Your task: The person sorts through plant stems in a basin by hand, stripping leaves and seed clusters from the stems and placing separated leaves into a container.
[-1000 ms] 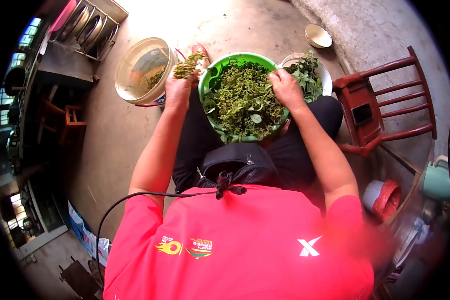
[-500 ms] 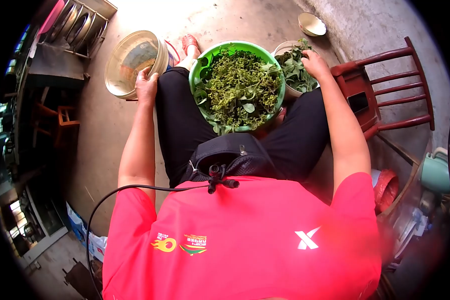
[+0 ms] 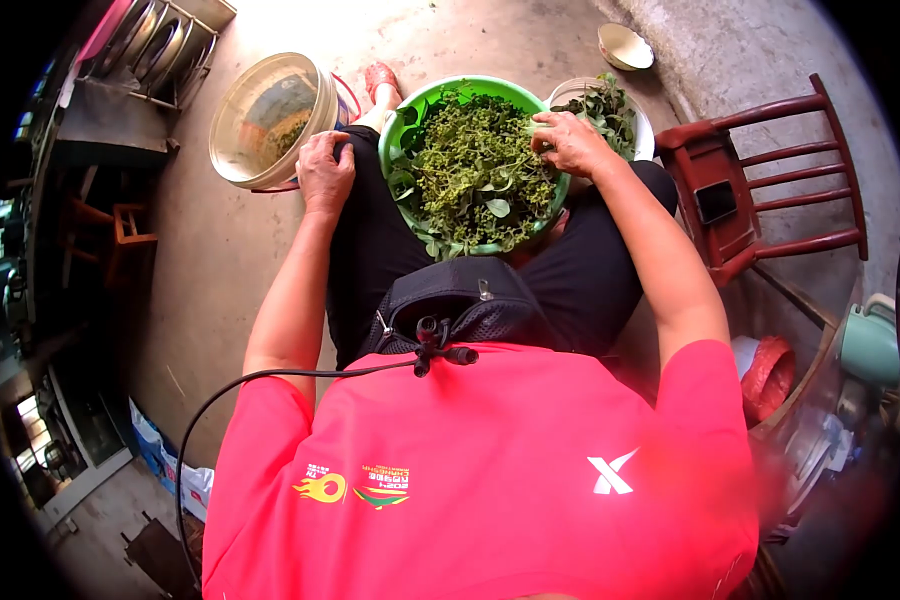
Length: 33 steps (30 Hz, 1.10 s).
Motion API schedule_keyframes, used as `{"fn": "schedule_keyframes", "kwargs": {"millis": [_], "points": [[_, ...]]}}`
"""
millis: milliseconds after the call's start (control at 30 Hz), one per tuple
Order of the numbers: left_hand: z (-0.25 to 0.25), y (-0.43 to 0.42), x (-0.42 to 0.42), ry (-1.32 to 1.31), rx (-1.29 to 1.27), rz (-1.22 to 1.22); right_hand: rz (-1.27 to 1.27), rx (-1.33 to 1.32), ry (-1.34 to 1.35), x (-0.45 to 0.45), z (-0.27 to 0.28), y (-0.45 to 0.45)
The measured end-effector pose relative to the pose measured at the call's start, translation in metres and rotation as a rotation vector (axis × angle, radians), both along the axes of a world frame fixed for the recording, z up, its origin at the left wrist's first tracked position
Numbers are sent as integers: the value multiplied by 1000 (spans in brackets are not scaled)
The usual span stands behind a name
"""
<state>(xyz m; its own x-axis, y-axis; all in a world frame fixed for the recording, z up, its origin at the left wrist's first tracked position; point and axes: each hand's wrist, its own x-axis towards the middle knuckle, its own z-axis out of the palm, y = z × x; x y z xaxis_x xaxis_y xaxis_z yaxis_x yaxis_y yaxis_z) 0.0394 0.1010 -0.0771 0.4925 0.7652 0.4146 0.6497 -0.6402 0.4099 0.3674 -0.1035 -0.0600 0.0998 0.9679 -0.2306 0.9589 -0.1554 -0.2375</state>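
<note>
A green basin [image 3: 566, 190] heaped with green sprigs, small bud clusters and leaves [image 3: 480, 165] stands between my knees. My right hand [image 3: 573, 143] is over its right rim, fingers bent and closed at the edge of the heap; what they pinch is hidden. My left hand [image 3: 325, 172] is by my left knee, beside the pale bucket [image 3: 228, 165], its fingers curled in and any small thing in them hidden. Some green bits [image 3: 288, 135] lie inside that bucket. Behind my right hand, a white bucket [image 3: 644, 135] holds leafy stems [image 3: 606, 108].
A red-brown wooden chair [image 3: 740, 200] is close on my right. A cream bowl [image 3: 625, 47] sits on the floor near the wall. At the far left is a rack of dishes [image 3: 160, 55]. A black cable [image 3: 195, 430] runs from my chest to the left.
My right hand has moved left from the leafy stems in the white bucket to the basin's right edge. My left hand has come from the pale bucket's rim toward my knee, curling in.
</note>
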Motion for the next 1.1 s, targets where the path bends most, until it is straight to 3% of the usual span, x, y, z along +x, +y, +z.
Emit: {"fn": "schedule_keyframes", "kwargs": {"millis": [133,333,433,600,867,1033,1100], "points": [[1,-2,1,-15,8,-6,-14,206,150,4,-6,-1],[12,-14,9,23,100,7,-6,308,210,-2,2,-7],[26,-34,32,-181,108,-279,-14,313,258,-9,2,-6],[37,-85,89,-26,-172,-663,4,333,274,-15,1,-5],[9,-102,128,221,-213,-613,73,338,258,-21,-2,-14],[-1,-110,129,78,-439,-634,130,344,122,-38,-4,-13],[0,-111,125,75,-388,-633,111,328,109,-40,-4,-8]]}}
